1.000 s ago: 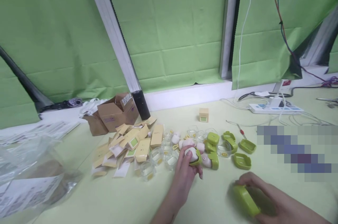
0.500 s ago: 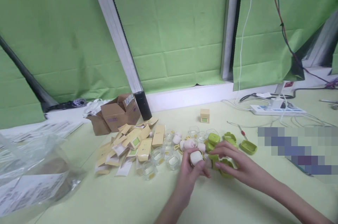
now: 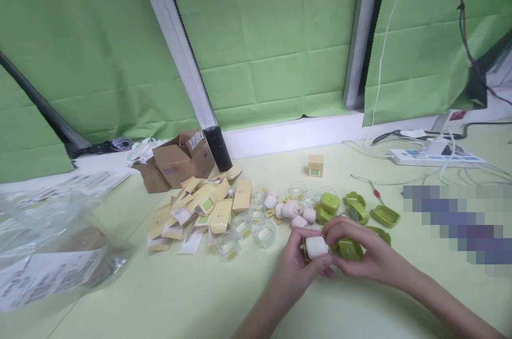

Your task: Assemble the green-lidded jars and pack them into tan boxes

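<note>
Two bare hands meet on one piece — the left hand (image 3: 299, 261) grips a white rounded block (image 3: 316, 247) between thumb and fingers, and the right hand (image 3: 358, 248) pinches the block's right edge at the fingertips. On my remote feed, the block sits well in front of a small upright carton (image 3: 316, 166), with green edging visible at its sides; how deep it sits in that edging, I cannot tell. Between the hands and the carton lie pale pink rounded pieces (image 3: 290, 210). Lime-green shells (image 3: 351, 249) spread to the carton's front right, and a red-handled screwdriver (image 3: 377, 193) and a white power strip (image 3: 436, 158) lie to its right. Left of the carton I see clear plastic cups (image 3: 266, 233), a heap of yellow cartons (image 3: 222, 216) and — farther left — an open brown cardboard box (image 3: 184, 163).
</note>
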Tool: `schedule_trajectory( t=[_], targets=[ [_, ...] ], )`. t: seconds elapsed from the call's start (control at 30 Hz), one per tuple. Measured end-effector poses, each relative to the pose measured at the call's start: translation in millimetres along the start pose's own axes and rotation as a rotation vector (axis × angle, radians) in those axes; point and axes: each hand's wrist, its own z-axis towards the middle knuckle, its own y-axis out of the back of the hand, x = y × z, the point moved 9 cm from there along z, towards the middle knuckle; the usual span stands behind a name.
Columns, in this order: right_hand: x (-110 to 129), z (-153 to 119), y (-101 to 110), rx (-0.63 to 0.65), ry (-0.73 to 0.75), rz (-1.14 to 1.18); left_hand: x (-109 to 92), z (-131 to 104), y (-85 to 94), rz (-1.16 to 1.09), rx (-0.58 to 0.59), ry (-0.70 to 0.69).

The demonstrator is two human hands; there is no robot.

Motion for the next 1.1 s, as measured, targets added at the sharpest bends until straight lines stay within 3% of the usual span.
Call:
schedule_trajectory(
  t=[0.3, 0.57, 0.7, 0.87, 1.1],
  targets=[
    [8, -5, 1, -0.149, 0.102, -0.152, -8, -2, -2.3, 0.06, 0.008, -0.078],
    [2, -6, -2, -0.111, 0.051, -0.077, -1, 0, -0.5, -0.004, 0.001, 0.043],
    [-6, -8, -3, -0.086, -0.024, -0.013, -2, 1, -1.0, -0.06, -0.003, 0.019],
    [-4, -7, -6, -0.057, -0.041, -0.136, -2, -3, -8.2, -0.164, 0.079, 0.032],
    [6, -5, -5, -0.174, -0.016, -0.189, 0, -6, -11.5, -0.213, 0.099, 0.088]
  ],
)
